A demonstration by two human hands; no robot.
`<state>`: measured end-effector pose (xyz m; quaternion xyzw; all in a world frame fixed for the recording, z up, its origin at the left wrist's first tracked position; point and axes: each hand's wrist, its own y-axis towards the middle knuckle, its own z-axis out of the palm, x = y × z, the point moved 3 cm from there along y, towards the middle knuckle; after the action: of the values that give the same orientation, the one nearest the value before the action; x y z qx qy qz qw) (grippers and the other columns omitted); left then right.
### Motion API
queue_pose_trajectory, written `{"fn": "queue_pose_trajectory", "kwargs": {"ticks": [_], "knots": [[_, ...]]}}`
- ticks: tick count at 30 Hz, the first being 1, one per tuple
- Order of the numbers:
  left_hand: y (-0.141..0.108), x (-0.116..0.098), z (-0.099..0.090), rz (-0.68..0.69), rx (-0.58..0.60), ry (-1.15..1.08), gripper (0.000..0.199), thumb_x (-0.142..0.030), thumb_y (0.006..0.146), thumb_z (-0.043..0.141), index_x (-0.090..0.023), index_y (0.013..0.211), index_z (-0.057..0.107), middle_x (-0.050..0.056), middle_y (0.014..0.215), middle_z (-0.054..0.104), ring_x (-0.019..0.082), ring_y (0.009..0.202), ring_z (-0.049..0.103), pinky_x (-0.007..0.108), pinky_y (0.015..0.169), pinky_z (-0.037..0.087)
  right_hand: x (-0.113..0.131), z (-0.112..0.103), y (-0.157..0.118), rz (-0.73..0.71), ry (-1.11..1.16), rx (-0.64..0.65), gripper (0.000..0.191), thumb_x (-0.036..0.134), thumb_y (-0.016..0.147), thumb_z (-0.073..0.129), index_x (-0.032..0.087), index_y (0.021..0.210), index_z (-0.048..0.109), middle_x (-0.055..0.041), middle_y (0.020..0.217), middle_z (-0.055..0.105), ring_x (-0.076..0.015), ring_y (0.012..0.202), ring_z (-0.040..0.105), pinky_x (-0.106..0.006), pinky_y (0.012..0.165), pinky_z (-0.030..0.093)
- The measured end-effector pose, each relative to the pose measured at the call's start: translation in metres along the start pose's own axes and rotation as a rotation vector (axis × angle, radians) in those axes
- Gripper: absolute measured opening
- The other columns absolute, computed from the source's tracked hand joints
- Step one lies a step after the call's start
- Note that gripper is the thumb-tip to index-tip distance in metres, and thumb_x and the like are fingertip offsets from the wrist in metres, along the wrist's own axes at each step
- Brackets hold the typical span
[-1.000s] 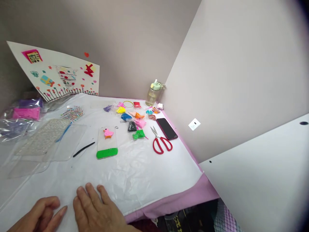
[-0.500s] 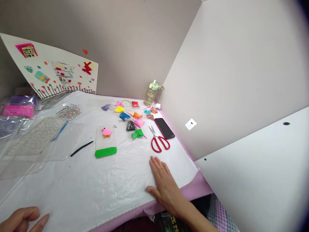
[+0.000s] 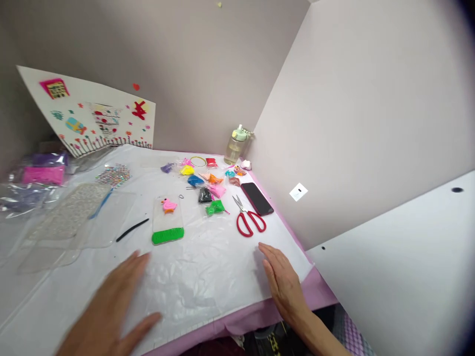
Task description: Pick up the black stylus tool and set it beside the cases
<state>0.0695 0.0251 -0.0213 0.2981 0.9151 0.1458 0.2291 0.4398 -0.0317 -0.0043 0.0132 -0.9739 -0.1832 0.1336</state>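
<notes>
My left hand, a little blurred, hovers over the front left of the white-covered table with thumb and fingers apart, holding nothing. Just beyond it lies a clear phone case with a green clay band along its near end and a pink clay duck on top. A thin black clay tool rests left of the case. My right hand is at the front right, fingers extended and thumb slightly apart, with nothing in it. Red-handled scissors, blades slightly parted, lie beyond its fingertips beside a dark smartphone.
Several small bags of coloured clay lie mid-table. A water bottle stands in the back corner. Clear plastic sheets, a blue tool, beads and a propped decorated board are on the left. Walls close the back and right.
My left hand has come in from the lower left corner and opened out. My right hand has shifted right, turning off its flat pose on the table. The view has moved slightly.
</notes>
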Motion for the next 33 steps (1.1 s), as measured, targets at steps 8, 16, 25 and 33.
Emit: {"fn": "queue_pose_trajectory", "kwargs": {"ticks": [8, 16, 25, 33], "knots": [[0.092, -0.114, 0.083, 0.31, 0.322, -0.125, 0.097, -0.069, 0.09, 0.049, -0.014, 0.159, 0.007, 0.019, 0.163, 0.028, 0.029, 0.152, 0.02, 0.049, 0.121, 0.03, 0.035, 0.025, 0.025, -0.08, 0.088, 0.044, 0.043, 0.034, 0.107, 0.032, 0.022, 0.07, 0.051, 0.0017, 0.061, 0.058, -0.0134, 0.052, 0.056, -0.025, 0.053, 0.04], [0.056, -0.063, 0.053, 0.187, 0.306, 0.023, 0.092, -0.056, 0.092, 0.06, -0.018, 0.159, 0.01, 0.012, 0.164, 0.025, 0.026, 0.151, 0.026, 0.046, 0.121, 0.033, 0.026, 0.029, 0.021, -0.119, 0.129, 0.028, 0.04, 0.035, 0.106, 0.035, 0.022, 0.071, 0.05, 0.0028, 0.061, 0.057, -0.0134, 0.052, 0.058, -0.024, 0.053, 0.038], [-0.034, 0.044, -0.01, -0.015, 0.147, 0.38, 0.084, -0.056, 0.096, 0.048, -0.02, 0.16, 0.007, 0.016, 0.159, 0.038, 0.034, 0.137, 0.05, 0.051, 0.109, 0.045, 0.021, 0.034, 0.018, -0.07, 0.168, 0.053, 0.036, 0.035, 0.104, 0.038, 0.022, 0.073, 0.05, 0.003, 0.064, 0.058, -0.0143, 0.054, 0.057, -0.026, 0.056, 0.038], [-0.055, 0.071, -0.011, -0.274, 0.078, 0.371, 0.083, -0.061, 0.095, 0.04, -0.02, 0.159, 0.006, 0.019, 0.16, 0.034, 0.037, 0.145, 0.037, 0.061, 0.114, 0.037, 0.02, 0.032, 0.016, -0.001, 0.27, 0.08, 0.036, 0.035, 0.104, 0.037, 0.022, 0.072, 0.048, 0.0035, 0.062, 0.053, -0.0133, 0.053, 0.053, -0.025, 0.056, 0.038]]}}
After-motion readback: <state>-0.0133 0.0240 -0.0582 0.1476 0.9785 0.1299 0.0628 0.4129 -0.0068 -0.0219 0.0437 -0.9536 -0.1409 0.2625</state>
